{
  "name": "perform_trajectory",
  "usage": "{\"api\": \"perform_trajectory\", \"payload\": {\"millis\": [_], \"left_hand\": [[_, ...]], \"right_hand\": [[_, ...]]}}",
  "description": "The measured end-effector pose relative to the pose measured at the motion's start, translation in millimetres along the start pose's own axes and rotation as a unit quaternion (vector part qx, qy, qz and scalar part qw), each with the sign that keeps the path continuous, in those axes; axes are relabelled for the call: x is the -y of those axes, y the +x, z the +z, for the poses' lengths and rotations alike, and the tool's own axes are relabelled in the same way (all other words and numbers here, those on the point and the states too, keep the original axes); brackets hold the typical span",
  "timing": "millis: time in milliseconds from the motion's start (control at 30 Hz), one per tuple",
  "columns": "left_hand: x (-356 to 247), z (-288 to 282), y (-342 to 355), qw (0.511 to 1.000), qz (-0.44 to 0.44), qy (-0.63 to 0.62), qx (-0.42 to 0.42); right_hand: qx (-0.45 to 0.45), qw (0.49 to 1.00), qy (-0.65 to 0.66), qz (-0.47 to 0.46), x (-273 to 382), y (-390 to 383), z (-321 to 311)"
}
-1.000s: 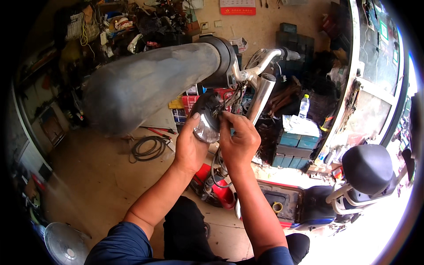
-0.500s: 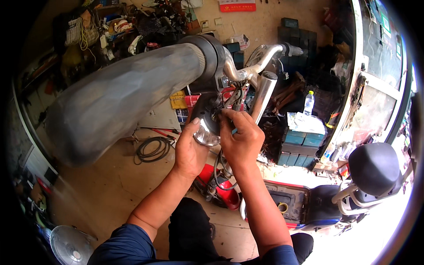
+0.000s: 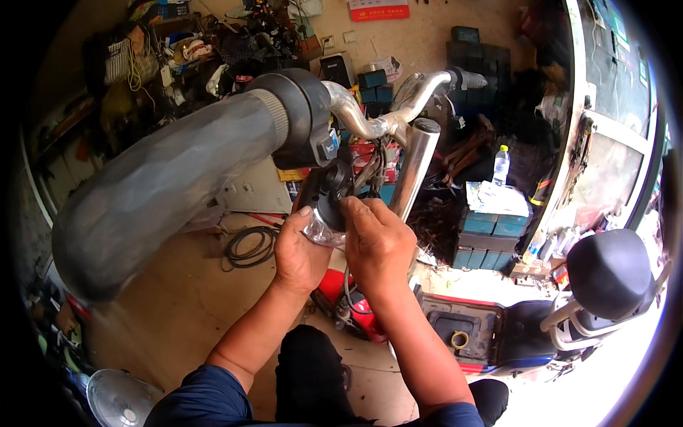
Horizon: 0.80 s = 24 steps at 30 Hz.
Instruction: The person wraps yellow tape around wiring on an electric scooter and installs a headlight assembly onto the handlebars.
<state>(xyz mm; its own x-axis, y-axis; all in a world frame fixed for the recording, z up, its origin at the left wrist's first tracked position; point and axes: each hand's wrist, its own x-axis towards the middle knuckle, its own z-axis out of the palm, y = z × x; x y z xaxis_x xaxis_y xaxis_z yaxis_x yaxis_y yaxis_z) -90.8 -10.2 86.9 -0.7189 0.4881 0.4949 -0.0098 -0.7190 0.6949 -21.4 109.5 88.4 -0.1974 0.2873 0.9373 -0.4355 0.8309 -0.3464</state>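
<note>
Between my hands is a round headlight [image 3: 324, 232] with a black back housing and a shiny clear rim. My left hand [image 3: 297, 255] cups it from the left and below, thumb on the rim. At its right side, my right hand [image 3: 383, 245] has its thumb and fingers pinched together against the black back; what the fingertips hold is hidden. Above stretches a bare metal handlebar [image 3: 425, 91] with a big dark rubber grip [image 3: 174, 153] close to the camera. Dark wires [image 3: 371, 165] hang beside the silver steering tube [image 3: 418, 165].
The scooter's footboard [image 3: 462, 334], with a roll of tape [image 3: 459, 340] on it, lies at lower right near a black padded backrest [image 3: 610, 274]. Stacked batteries [image 3: 491, 245] carry a water bottle [image 3: 501, 167]. A coiled black hose [image 3: 249, 248] rests on the floor at left.
In the picture, the handlebar grip has shifted left and down. The headlight has tilted, showing more of its black back. My hands stay on it, slightly lower and further left.
</note>
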Motion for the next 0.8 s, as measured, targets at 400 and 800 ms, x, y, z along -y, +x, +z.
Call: {"api": "perform_trajectory", "payload": {"millis": [400, 800], "left_hand": [[-20, 5, 18, 0.967, -0.016, 0.254, 0.005], [-16, 1, 21, 0.948, -0.002, 0.317, -0.006]], "right_hand": [[0.056, 0.993, -0.094, -0.039, -6, -15, -3], [-0.014, 1.000, 0.010, 0.011, -18, -18, -1]]}}
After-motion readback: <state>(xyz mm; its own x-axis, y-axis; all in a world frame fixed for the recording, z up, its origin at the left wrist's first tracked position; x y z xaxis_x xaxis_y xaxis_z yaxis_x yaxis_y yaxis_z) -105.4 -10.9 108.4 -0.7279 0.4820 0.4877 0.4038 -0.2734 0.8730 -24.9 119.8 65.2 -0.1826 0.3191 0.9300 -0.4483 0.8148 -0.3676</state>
